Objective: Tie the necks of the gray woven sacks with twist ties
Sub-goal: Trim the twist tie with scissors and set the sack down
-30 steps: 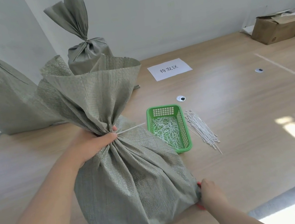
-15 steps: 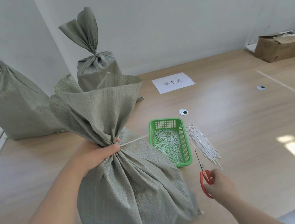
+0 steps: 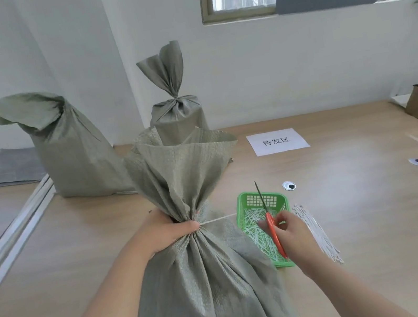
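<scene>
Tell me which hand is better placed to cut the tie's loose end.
Right, probably. The right hand holds the scissors near the tie end; the left hand grips the sack neck.

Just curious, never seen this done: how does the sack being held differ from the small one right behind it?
The near sack has its neck gripped by the left hand, a white tie end sticking out; the back sack stands alone, neck cinched, no hand on it. The near sack's top flares wide; the back sack's top rises narrow and upright. Both are gray woven fabric.
</scene>
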